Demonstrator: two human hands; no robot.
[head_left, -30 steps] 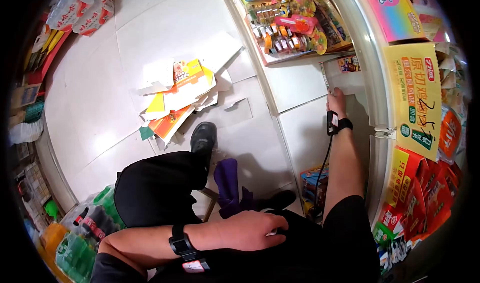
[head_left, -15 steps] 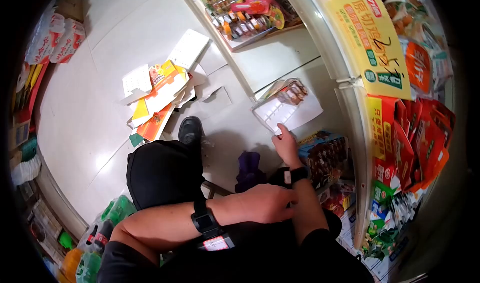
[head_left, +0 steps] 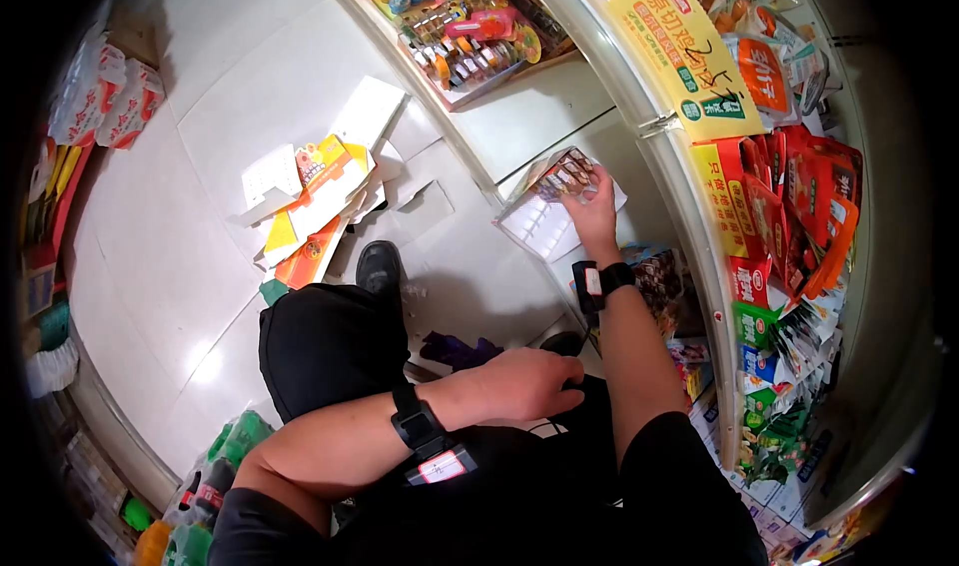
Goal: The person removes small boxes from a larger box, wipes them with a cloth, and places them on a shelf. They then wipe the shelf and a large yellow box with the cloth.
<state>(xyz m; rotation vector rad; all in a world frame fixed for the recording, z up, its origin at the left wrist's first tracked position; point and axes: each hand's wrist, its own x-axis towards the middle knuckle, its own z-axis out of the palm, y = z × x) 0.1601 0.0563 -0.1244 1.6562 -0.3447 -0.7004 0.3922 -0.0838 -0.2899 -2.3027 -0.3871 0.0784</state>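
Over on the right, my right hand (head_left: 596,206) reaches down into a shallow white display box (head_left: 534,221) on the low ledge. Its fingers are bent against a row of small brown-and-white packs (head_left: 562,173) at the box's far end; the fingertips are partly hidden among them. The near part of the box shows bare white dividers. My left hand (head_left: 529,381) hangs in front of my lap, fingers loosely curled with nothing visible in them. A dark purple cloth-like thing (head_left: 460,350) lies on the floor beyond that hand.
Flattened cartons (head_left: 325,191) are heaped on the floor ahead. A shelf with hanging red snack bags (head_left: 799,206) runs along the right. Small toys or sweets (head_left: 470,36) fill a display at the top. Wrapped bottles (head_left: 215,471) stand at lower left.
My right hand has moved forward from the box's near edge to the packs at its far end. My left hand has shifted slightly. The view has turned a little.
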